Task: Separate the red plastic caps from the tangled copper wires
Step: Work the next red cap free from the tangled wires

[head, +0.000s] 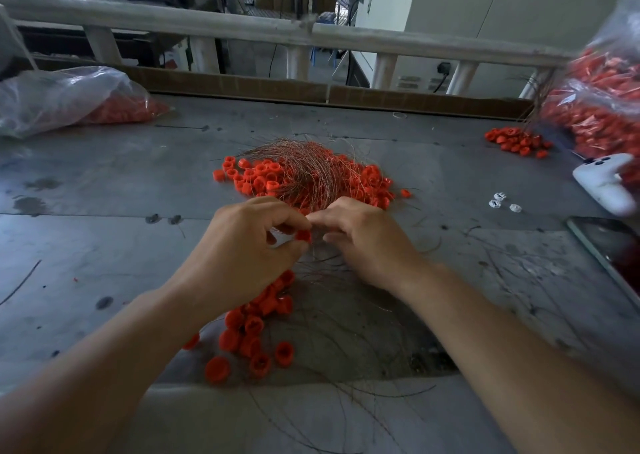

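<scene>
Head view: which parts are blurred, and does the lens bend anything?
In the head view the pile of caps and wires is sharp; the bag at the right edge is smeared; the rail appears bowed by the wide lens.

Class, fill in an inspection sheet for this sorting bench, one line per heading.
Surface: grey scuffed metal table, stained, stray wire strands.
Job's things: tangled copper wires over a heap of red plastic caps; loose freed caps near the person.
Clutter: clear plastic bag of red caps left, another right; white handheld controller; dark flat screen.
Hands: left hand pinches one red cap; right hand apparently pinches wire strands beside it.
Cables: black cable at a wall socket beyond the rail.
Surroundings: pale railing; workshop behind.
</scene>
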Motion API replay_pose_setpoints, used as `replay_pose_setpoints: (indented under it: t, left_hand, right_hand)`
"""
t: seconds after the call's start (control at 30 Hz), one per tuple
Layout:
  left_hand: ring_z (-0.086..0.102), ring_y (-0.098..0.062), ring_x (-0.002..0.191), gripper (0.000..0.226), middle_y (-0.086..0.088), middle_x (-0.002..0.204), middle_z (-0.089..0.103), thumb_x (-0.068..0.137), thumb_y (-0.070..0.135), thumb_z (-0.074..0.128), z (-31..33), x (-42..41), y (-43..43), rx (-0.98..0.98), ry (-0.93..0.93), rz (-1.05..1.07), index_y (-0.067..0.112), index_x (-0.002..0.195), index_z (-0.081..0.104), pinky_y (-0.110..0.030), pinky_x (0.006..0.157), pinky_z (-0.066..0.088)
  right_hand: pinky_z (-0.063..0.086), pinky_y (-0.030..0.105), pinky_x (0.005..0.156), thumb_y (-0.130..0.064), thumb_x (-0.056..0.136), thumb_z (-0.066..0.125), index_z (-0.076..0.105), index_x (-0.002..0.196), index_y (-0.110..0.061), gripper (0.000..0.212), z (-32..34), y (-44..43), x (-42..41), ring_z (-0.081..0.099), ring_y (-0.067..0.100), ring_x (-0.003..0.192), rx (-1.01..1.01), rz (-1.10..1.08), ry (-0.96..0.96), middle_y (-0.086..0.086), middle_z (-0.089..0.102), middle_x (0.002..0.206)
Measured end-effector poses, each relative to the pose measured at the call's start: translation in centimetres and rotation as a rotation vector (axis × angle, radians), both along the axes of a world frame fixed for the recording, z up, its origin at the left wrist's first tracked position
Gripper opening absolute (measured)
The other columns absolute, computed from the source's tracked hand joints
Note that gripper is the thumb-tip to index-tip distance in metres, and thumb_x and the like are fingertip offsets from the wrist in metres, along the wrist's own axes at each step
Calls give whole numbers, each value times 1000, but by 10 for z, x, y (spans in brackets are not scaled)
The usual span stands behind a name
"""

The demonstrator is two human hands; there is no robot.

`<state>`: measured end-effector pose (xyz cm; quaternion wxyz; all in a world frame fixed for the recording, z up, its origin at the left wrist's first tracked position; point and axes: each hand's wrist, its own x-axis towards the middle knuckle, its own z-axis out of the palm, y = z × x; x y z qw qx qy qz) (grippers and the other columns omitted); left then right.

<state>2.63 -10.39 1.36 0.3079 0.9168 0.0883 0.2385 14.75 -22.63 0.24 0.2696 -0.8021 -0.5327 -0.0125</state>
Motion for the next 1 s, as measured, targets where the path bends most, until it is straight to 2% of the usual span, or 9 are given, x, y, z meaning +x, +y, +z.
replay_pose_setpoints:
  t: [0.17, 0.27, 0.4, 0.53, 0.6, 0.7, 0.8, 0.9, 1.0]
  left_hand:
    - [52, 15, 84, 17, 22, 88, 60, 75, 16, 73, -1, 0, -1, 11, 26, 10, 24, 89, 71, 3, 68, 36]
    - [53, 11, 83, 17, 22, 87, 61, 75, 17, 73, -1, 1, 0, 2, 26, 32, 29, 86, 69, 2, 67, 37]
    - [53, 12, 84, 20, 22, 86, 62, 75, 17, 72, 1, 2, -2, -8, 14, 22, 35, 80, 65, 1, 68, 39]
    - [53, 12, 85, 17, 22, 88, 61, 75, 17, 73, 0, 1, 0, 8, 19, 36, 29, 87, 69, 1, 69, 38]
    - [52, 13, 86, 17, 25, 87, 59, 75, 18, 73, 0, 1, 1, 26, 19, 32, 26, 89, 70, 3, 69, 36]
    - [49, 21, 85, 17, 32, 87, 53, 74, 16, 73, 1, 2, 0, 68, 25, -40, 23, 90, 71, 5, 73, 33]
    - [50, 15, 82, 16, 26, 91, 55, 75, 12, 72, -1, 4, -1, 118, 51, -101, 20, 89, 72, 5, 77, 32]
    - [48, 5, 93, 16, 19, 98, 56, 77, 11, 70, -3, 7, -2, 163, 58, -123, 18, 92, 71, 1, 78, 33]
    - [48, 2, 96, 17, 19, 100, 55, 78, 12, 70, -3, 7, -2, 177, 58, -124, 17, 94, 71, -1, 81, 30]
  right_hand:
    - [50, 33, 77, -2, 83, 61, 72, 99, -13, 22, 1, 1, 2, 61, 16, 90, 141, -20, -22, 4, 66, 96]
    - [47, 25, 72, 0, 84, 59, 67, 110, -18, 32, -2, 2, 3, 53, 10, 87, 33, 14, -73, 2, 60, 97]
    - [43, 28, 65, -11, 82, 65, 72, 97, -13, 17, -2, 3, 1, 50, 10, 82, 57, 45, -94, 4, 60, 90]
    - [52, 36, 77, -2, 86, 59, 68, 107, -7, 23, 1, 1, 3, 61, 21, 90, 119, 53, -88, 10, 66, 98]
    - [51, 30, 80, 3, 86, 57, 66, 110, -4, 27, 2, -1, 5, 62, 20, 91, 146, 55, -101, 11, 67, 99]
    - [49, 18, 73, 0, 83, 61, 67, 106, -1, 23, 6, -5, 7, 66, 18, 77, 280, -30, -85, 13, 70, 88]
    - [49, 12, 66, -4, 80, 65, 70, 95, 1, 17, 8, -5, 9, 66, 16, 69, 420, -118, -60, 13, 71, 82]
    - [46, 8, 74, -5, 79, 66, 71, 92, 0, 15, 9, -5, 9, 63, 13, 79, 394, -136, -40, 11, 70, 88]
    - [48, 19, 78, -5, 80, 66, 69, 104, -8, 24, 8, -5, 9, 60, 13, 83, 268, -145, -25, 6, 68, 93]
